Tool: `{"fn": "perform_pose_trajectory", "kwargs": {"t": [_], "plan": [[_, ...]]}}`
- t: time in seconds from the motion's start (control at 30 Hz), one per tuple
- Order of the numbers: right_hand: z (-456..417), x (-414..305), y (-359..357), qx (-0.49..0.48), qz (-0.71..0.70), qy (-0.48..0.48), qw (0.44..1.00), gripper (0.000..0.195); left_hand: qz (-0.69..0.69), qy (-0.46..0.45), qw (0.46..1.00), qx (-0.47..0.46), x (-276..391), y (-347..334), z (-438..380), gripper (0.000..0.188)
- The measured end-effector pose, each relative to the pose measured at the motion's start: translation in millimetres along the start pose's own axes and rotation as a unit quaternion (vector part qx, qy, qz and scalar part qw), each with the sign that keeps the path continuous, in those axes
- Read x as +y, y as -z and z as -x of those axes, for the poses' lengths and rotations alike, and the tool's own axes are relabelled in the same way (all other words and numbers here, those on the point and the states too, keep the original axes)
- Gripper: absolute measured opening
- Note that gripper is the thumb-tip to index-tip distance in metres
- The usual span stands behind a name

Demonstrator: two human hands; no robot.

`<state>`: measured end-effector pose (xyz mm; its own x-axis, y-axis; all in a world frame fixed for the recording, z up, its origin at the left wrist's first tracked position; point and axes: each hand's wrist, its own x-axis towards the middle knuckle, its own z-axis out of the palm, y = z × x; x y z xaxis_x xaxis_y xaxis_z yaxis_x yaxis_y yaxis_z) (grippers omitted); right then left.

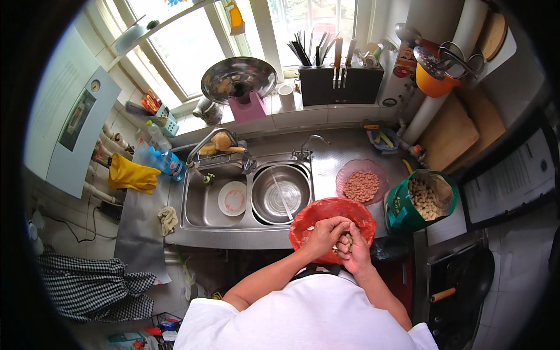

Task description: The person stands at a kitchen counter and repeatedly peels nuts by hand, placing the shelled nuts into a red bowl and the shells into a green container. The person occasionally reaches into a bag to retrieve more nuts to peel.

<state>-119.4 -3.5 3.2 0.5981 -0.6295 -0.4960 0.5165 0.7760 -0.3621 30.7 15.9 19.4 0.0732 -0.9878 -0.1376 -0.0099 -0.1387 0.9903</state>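
Over a basin lined with a red plastic bag (306, 214), both hands meet fingertip to fingertip. Several unshelled peanuts (348, 240) show in the curled fingers of my right hand (356, 250). My left hand (324, 236) reaches across to the right thumb and fingertips; whatever lies between its fingers is hidden. Just beyond the red bag, a pink glass bowl (340, 175) holds a layer of shelled peanuts (361, 186). To its right stands an open green bag (396, 214), filled with peanuts in their shells (422, 201).
Left of the bowl is a double steel sink (192, 221), with a plate (232, 198) in one basin and a metal pot (262, 175) in the other. A black knife block (319, 94) stands on the sill. At the right are a wok (477, 271) and a blue container (385, 148).
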Motion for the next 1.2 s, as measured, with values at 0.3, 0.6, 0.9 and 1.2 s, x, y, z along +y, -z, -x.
{"fn": "perform_pose_trajectory", "kwargs": {"t": [0.3, 0.6, 0.9, 1.2], "plan": [[2.8, -0.1, -5.9, 0.088, 0.373, 0.174, 0.907, 0.021, 0.499, 0.189, 0.846, 0.011, -27.4, -9.0, -16.5, 0.029], [8.6, 4.5, -13.7, 0.076, 0.708, 0.403, 0.575, 0.038, 0.576, 0.231, 0.784, 0.008, -65.1, -8.6, -22.6, 0.031], [18.1, 4.5, -16.4, 0.082, 0.637, 0.38, 0.666, 0.037, 0.329, 0.237, 0.914, -0.016, -44.8, -2.8, -21.6, 0.032], [-6.9, -4.4, 40.7, 0.113, 0.612, 0.227, 0.749, 0.039, -0.301, 0.081, 0.948, -0.063, -19.0, 34.7, -35.4, 0.049]]}}
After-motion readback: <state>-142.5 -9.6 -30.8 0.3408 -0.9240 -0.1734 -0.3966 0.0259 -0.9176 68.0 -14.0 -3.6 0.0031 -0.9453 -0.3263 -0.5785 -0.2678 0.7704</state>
